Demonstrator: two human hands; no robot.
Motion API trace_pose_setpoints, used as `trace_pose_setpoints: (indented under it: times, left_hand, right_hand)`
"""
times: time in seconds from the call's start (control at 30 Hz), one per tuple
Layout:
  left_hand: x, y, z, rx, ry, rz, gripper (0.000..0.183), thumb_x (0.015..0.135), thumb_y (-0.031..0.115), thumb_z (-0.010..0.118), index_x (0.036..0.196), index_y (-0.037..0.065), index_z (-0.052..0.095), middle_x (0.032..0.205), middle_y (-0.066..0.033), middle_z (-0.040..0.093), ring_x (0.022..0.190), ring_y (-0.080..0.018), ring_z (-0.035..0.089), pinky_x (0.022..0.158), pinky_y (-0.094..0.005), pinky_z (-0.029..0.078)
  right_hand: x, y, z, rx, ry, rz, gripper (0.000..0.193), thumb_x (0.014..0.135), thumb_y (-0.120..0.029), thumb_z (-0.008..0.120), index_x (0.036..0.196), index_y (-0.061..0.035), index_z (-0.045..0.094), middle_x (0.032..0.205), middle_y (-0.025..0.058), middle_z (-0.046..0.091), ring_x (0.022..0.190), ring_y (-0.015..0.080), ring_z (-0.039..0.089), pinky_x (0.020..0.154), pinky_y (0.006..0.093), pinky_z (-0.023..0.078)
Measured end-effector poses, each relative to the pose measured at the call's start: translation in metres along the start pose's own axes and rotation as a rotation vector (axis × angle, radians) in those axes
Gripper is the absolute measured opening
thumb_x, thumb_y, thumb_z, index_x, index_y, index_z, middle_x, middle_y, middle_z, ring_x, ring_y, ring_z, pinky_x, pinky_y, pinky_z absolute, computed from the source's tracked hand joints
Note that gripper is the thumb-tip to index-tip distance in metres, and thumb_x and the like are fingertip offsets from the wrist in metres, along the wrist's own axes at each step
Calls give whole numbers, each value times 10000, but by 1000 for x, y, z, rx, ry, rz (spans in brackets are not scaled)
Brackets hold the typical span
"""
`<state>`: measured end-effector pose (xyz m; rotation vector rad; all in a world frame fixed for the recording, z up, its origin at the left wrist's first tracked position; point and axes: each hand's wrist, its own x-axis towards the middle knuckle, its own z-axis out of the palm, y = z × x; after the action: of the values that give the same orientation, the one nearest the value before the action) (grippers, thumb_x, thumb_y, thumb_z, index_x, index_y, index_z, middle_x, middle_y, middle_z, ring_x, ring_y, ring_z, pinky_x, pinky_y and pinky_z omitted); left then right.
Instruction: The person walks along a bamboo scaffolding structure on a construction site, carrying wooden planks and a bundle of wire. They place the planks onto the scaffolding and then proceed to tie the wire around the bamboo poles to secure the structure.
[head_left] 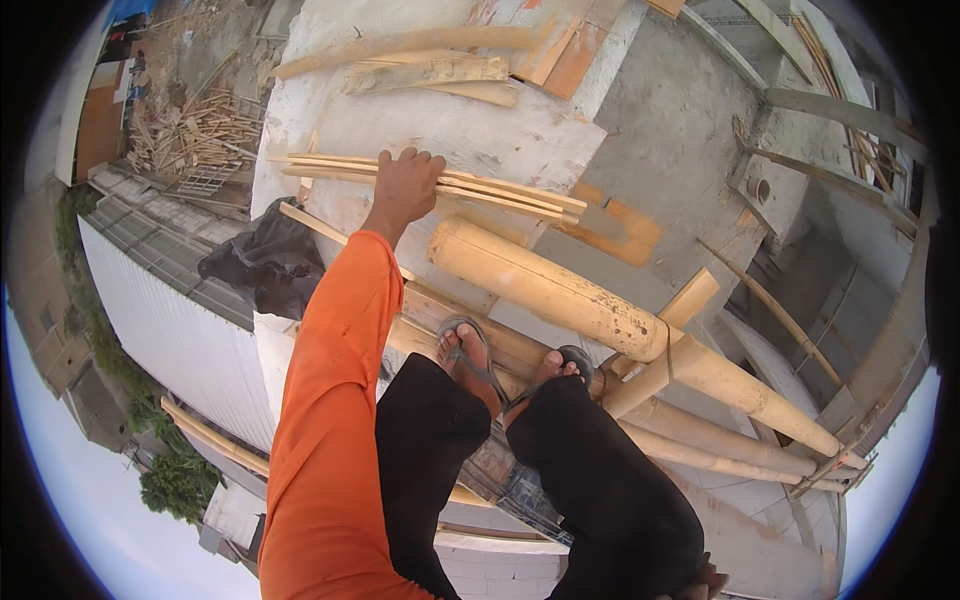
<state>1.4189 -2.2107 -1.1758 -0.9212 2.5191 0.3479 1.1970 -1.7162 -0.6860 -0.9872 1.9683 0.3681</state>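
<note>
My left hand [408,188], at the end of an orange sleeve, is closed around a bundle of thin wooden strips [510,196]. The strips lie crosswise above a pale concrete surface, sticking out on both sides of the fist. At the lower right, beside my black-trousered knee, only some fingers of my right hand [708,582] show; the rest is hidden, so its grip cannot be made out. Just nearer than the strips lies a thick bamboo pole [540,280]. My sandalled feet [470,350] rest on bamboo poles below it.
Long boards [430,75] lie on the concrete slab [330,120] at the far side. A black plastic sheet [268,250] hangs at the slab's left edge, above a drop to roofs. Tied bamboo poles [740,395] run to the right. Wood scraps [195,135] are heaped far below left.
</note>
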Motion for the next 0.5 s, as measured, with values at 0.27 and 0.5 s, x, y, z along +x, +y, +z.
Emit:
trace_pose_setpoints:
  times: [0.27,0.5]
  left_hand:
    - [-83,47,-188,-488,-83,-117,328,677,222,685,913,32,558,863,-143,630,839,-330,616,743,-429,492]
    - [-211,132,-269,-1089,148,-29,524,604,312,776,985,18,568,825,-141,602,816,-322,618,734,-412,489]
  right_hand:
    - [15,-36,-27,181,127,-214,310,681,-134,671,955,-19,582,855,136,584,734,332,542,829,458,438]
    - [125,-134,-81,814,315,-245,369,929,-395,518,791,-55,479,743,43,445,658,142,435,588,271,357]
